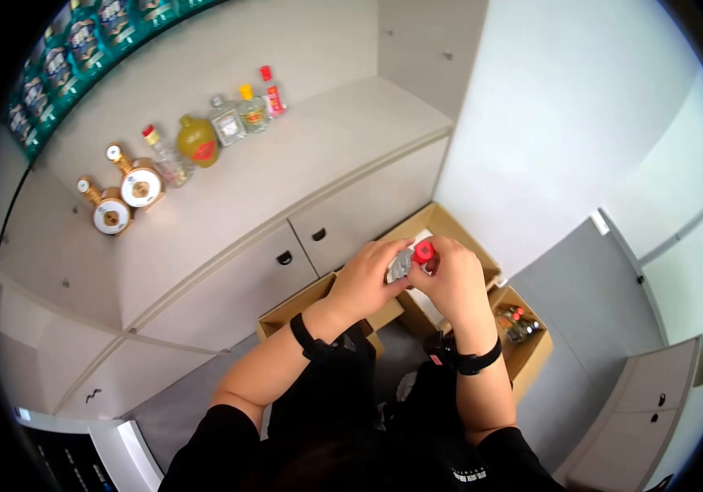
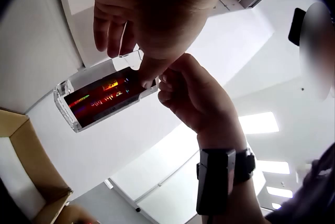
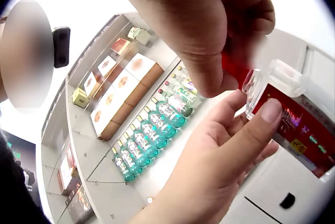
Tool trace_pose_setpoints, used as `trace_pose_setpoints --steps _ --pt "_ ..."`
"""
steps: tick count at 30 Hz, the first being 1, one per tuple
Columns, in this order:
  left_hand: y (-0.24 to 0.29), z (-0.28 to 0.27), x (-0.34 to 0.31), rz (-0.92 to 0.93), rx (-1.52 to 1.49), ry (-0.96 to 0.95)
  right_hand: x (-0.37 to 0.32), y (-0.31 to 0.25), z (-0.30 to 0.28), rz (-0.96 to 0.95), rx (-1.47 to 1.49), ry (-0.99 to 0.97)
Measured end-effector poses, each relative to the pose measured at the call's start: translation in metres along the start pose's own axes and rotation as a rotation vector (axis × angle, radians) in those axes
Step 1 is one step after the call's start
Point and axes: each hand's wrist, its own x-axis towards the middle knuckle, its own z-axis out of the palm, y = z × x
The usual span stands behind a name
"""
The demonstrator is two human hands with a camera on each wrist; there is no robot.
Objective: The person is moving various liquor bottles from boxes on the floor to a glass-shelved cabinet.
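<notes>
In front of the body, my left hand grips a clear glass bottle with a dark red label. Its thumb lies across the label in the right wrist view. The bottle's red cap faces up toward the head camera. My right hand pinches that cap between thumb and curled fingers, which partly cover it in the right wrist view. Both hands meet at the bottle's neck, above an open cardboard box.
Several bottles, among them an olive-green one and a red-capped one, line the cabinet shelf. Below stand other open boxes; the right one holds small bottles. Teal bottles stand on a higher shelf.
</notes>
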Motion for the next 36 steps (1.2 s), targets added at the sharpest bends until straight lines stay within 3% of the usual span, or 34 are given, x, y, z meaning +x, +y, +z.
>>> trace_pose_setpoints --steps 7,10,13,17,19,23,29,36 --pt "-0.012 -0.041 0.005 -0.154 -0.116 0.016 -0.003 -0.006 0.035 -0.089 0.209 0.125" --pt "-0.021 -0.075 0.020 -0.339 -0.083 0.015 0.000 -0.005 0.044 -0.103 0.203 0.068" --pt "-0.037 -0.108 0.041 -0.299 -0.124 0.107 0.000 0.003 0.054 -0.165 0.185 -0.007" --pt "-0.075 -0.153 0.076 -0.282 0.100 0.140 -0.002 0.023 0.073 -0.198 0.196 -0.010" --pt "-0.099 -0.167 0.086 -0.269 0.145 0.150 -0.005 0.032 0.078 -0.091 0.192 -0.137" --pt "-0.146 -0.186 0.101 -0.306 0.279 0.153 -0.005 0.055 0.084 -0.105 0.111 -0.174" --pt "-0.215 -0.208 0.123 -0.364 0.276 0.189 -0.009 0.085 0.090 0.033 -0.104 -0.425" --pt "-0.255 -0.221 0.156 -0.356 0.287 0.232 -0.013 0.089 0.085 0.102 -0.108 -0.479"
